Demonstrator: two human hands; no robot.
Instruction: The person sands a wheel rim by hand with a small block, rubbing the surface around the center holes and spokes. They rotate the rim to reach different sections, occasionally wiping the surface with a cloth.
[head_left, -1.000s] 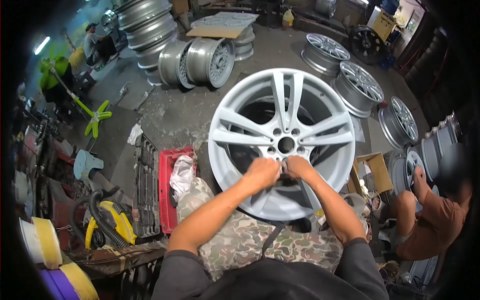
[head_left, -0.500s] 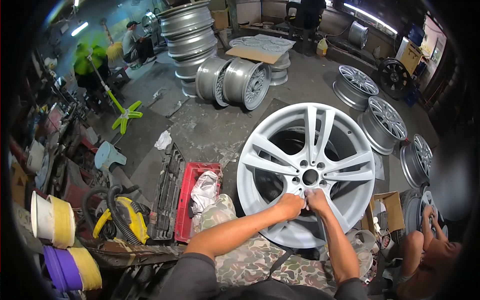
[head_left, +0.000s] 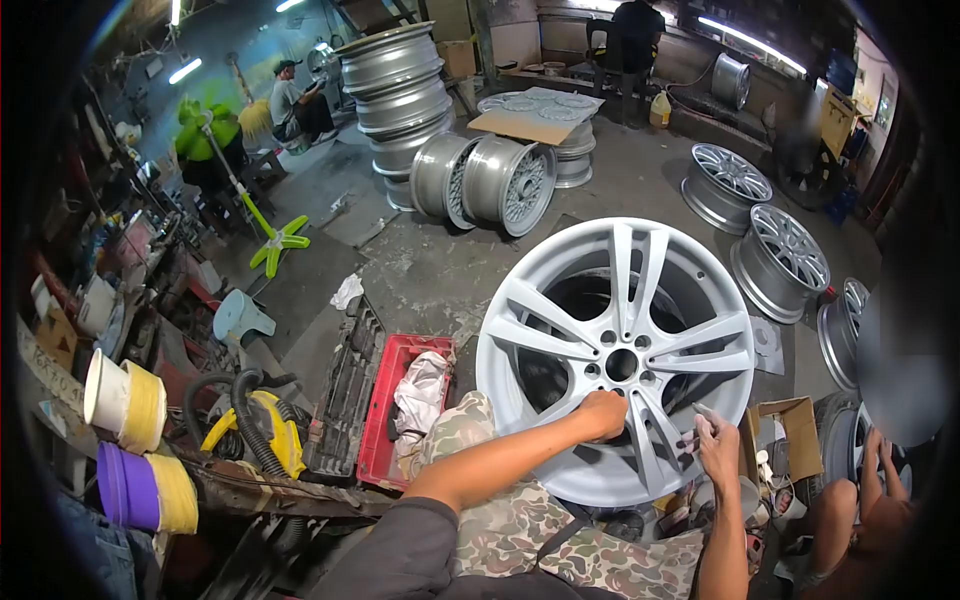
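A large grey-white alloy wheel with paired spokes lies face up in front of my knees. My left hand is closed at the lower edge of its hub, beside the centre hole. Whatever its fingers may pinch is hidden. My right hand is raised over the wheel's lower right rim, fingers apart and their tips grey with dust. I see nothing clearly held in it.
A red toolbox with a cloth lies left of my knee, near a yellow vacuum. A cardboard box stands right. Silver wheels line the right side. Another person's hands work on a wheel at lower right.
My right hand has left the hub beside my left hand and moved right, its fingers spreading. The left hand stays at the hub. The view has shifted slightly.
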